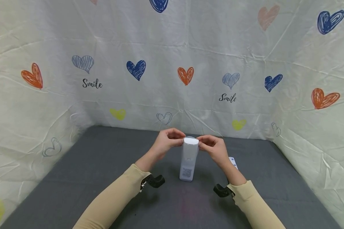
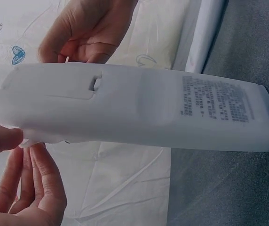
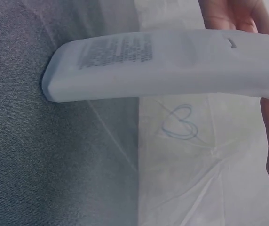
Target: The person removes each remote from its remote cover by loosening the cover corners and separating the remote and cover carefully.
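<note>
Your left hand (image 1: 167, 142) and right hand (image 1: 213, 147) pinch the far end of the white remote (image 1: 188, 163), back side up above the grey mat (image 1: 83, 178). Fingertip-only grip: it may twist loose and drop.

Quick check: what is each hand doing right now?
Left hand: pinches the top end of the white remote.
Right hand: grips the same end.

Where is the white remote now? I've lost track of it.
In the head view, the white remote is mid-table, its far end pinched between the left hand and right hand.
</note>
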### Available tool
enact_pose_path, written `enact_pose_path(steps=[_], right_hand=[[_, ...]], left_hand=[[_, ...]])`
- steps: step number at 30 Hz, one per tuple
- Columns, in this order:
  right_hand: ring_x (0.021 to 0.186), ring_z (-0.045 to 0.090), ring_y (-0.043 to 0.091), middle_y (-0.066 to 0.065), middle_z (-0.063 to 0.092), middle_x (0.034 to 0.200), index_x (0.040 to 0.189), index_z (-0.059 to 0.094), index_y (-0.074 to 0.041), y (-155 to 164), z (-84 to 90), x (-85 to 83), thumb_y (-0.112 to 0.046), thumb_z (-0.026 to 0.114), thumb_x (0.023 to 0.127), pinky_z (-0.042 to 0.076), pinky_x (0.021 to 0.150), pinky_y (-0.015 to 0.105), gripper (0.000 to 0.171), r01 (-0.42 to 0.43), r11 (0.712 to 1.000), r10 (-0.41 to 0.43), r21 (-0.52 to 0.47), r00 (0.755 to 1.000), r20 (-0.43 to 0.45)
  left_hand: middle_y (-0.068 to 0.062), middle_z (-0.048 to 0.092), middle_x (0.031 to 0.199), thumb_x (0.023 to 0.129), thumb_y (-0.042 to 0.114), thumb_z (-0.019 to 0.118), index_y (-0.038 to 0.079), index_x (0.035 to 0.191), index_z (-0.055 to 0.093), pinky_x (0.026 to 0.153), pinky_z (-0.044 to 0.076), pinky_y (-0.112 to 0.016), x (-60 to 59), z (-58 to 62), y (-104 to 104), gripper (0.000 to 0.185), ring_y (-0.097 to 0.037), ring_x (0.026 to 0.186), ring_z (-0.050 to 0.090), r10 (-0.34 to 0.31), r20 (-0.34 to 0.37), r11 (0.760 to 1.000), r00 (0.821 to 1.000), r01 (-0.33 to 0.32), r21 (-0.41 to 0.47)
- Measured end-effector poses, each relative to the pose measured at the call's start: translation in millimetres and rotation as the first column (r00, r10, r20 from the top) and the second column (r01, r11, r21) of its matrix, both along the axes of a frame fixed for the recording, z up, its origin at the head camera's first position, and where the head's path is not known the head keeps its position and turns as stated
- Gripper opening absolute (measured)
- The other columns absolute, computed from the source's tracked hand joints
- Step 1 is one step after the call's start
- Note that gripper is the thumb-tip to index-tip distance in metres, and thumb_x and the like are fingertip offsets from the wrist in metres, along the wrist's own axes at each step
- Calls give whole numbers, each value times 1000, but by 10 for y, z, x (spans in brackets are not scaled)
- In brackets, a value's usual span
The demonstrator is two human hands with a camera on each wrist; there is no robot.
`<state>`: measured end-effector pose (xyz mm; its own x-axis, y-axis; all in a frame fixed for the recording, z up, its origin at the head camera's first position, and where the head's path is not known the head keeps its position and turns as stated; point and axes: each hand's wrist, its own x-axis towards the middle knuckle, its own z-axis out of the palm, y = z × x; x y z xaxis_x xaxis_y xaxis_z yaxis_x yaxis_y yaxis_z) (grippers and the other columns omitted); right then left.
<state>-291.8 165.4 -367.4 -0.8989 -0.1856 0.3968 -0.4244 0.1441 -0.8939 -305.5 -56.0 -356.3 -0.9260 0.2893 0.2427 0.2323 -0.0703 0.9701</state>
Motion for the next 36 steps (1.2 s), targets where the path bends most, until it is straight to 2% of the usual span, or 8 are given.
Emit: enact_pose_path(steps=[9, 16, 21, 28, 36], right_hand=[[86, 67, 8, -5, 68, 91, 114, 64, 4, 28, -23, 0, -16, 69, 87, 57, 79, 28, 34, -38, 998, 43, -41, 990, 132], [92, 66, 9, -2, 67, 99, 119, 60, 5, 42, -29, -9, -19, 67, 89, 56, 84, 30, 39, -80, 995, 89, -58, 981, 171], [94, 66, 9, 3, 67, 103, 121, 58, 6, 44, -24, -8, -15, 65, 90, 55, 86, 30, 38, -95, 993, 107, -71, 976, 192], [90, 66, 8, 4, 67, 102, 119, 58, 9, 51, -30, 12, -7, 65, 89, 56, 83, 29, 35, -70, 996, 81, -58, 974, 211], [86, 67, 7, 7, 69, 102, 119, 59, 9, 63, -61, 34, -3, 64, 88, 57, 81, 30, 33, -20, 1000, 23, -18, 968, 251]], left_hand=[[-6, 65, 99, 87, 5, 67, -3, 106, 64, 83, 56, -38, 23, -4, 32, 21, -15, 89, 65, 11, 108, 1000, 994, -11, -6], [-9, 65, 100, 86, 4, 68, -1, 104, 65, 81, 57, -39, 11, -53, 72, 19, -16, 89, 65, 74, 116, 997, 990, -74, -5], [-11, 66, 101, 86, 2, 67, -1, 105, 66, 79, 58, -38, 12, -80, 91, 19, -17, 87, 66, 105, 132, 994, 986, -105, -9], [-14, 68, 99, 85, 0, 67, -2, 104, 68, 77, 58, -37, 25, -134, 106, 20, -16, 83, 67, 132, 146, 991, 981, -130, -22], [-11, 70, 100, 84, 3, 70, 1, 103, 71, 80, 58, -36, 54, -184, 107, 19, -17, 85, 68, 136, 198, 991, 971, -130, -40]])
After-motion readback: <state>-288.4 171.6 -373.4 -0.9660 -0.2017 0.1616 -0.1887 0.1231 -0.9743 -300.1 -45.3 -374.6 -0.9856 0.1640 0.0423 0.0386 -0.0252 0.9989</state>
